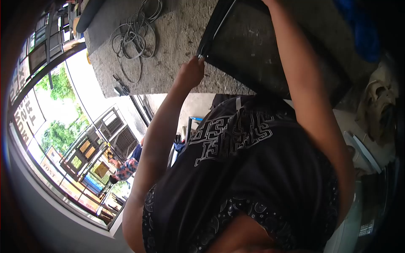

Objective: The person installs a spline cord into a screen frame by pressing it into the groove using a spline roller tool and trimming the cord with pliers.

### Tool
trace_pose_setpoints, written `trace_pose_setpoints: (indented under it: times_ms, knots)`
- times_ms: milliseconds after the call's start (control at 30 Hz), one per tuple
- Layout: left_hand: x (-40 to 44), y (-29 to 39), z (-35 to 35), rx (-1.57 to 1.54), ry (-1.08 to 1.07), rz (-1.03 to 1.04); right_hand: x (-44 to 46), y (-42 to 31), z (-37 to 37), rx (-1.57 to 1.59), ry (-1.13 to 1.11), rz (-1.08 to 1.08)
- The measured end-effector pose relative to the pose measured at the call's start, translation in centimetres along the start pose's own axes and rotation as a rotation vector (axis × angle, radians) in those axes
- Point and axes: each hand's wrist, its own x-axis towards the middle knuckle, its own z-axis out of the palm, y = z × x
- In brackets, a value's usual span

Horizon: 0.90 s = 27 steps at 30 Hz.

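A dark frame [240,80] with a see-through mesh-like panel [253,46] lies on the worn workbench [177,29]. My left hand [192,72] is closed at the frame's near-left corner. From its fingers pokes a small tool with a shiny metal tip [200,55], its handle hidden in my fist. A thin pale cord or rod [223,19] runs along the frame's left side. My right arm reaches across the panel to the far side. Only the edge of my right hand [268,2] shows at the top, with its fingers cut off.
A tangled grey cable [137,40] lies on the bench at left, its plug [121,86] near the edge. Blue cloth [358,29] hangs at upper right, above beige cloth [377,101]. Through the window, another person [126,168] is among metal frames.
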Motion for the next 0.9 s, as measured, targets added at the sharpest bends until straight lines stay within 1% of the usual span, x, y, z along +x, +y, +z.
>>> trace_pose_setpoints:
  times_ms: [33, 67, 167, 200, 267, 300, 367, 400, 467, 533, 567, 633, 733, 833, 900]
  knots:
    - [-0.1, -0.1, 0.0, 0.009, -0.01, -0.019, -0.2, 0.3, 0.3, 0.069, 0.03, 0.016]
    - [0.7, 0.1, -0.1, 0.089, -0.003, 0.172, -0.4, 0.0, 0.3, -0.046, 0.07, -0.027]
    - [2.4, 1.4, -0.5, -0.064, 0.081, 0.118, -0.3, -0.2, 0.6, -0.052, 0.069, -0.01]
    - [2.0, 1.4, -0.6, -0.049, 0.05, 0.097, -0.7, 0.0, 0.9, -0.101, 0.071, -0.007]
    - [0.1, 0.7, -1.2, 0.062, -0.013, 0.159, -0.1, -0.1, 0.9, -0.207, 0.099, -0.015]
    - [0.3, 0.7, -1.8, 0.119, -0.033, 0.201, -0.1, 0.0, 0.9, -0.179, 0.111, 0.015]
    - [2.9, 2.0, -1.9, 0.072, 0.028, 0.158, 0.3, 0.1, 1.1, -0.159, 0.114, 0.042]
    - [3.9, 2.6, -1.9, 0.045, 0.052, 0.123, 0.4, 0.2, 1.3, -0.222, 0.129, 0.036]
    - [6.1, 4.3, -2.7, -0.015, 0.027, 0.123, 0.3, 0.3, 1.7, -0.351, 0.15, 0.025]
    - [6.2, 5.0, -3.5, -0.012, -0.015, 0.104, -0.3, 0.4, 1.8, -0.343, 0.158, 0.004]
    - [5.4, 4.7, -3.8, 0.048, -0.022, 0.165, 0.2, 0.2, 1.6, -0.341, 0.173, -0.016]
    - [3.8, 3.8, -4.3, 0.17, -0.03, 0.29, 0.2, -0.2, 1.4, -0.367, 0.15, 0.025]
    - [6.4, 3.7, -3.6, 0.1, -0.045, 0.172, 0.1, -0.4, 1.7, -0.384, 0.165, 0.07]
    - [6.8, 5.7, -4.8, 0.054, -0.081, 0.119, 0.4, 0.5, 2.2, -0.301, 0.198, 0.012]
    - [6.9, 3.5, -2.9, 0.273, -0.039, 0.369, -0.4, -0.9, 1.8, -0.316, 0.151, 0.05]
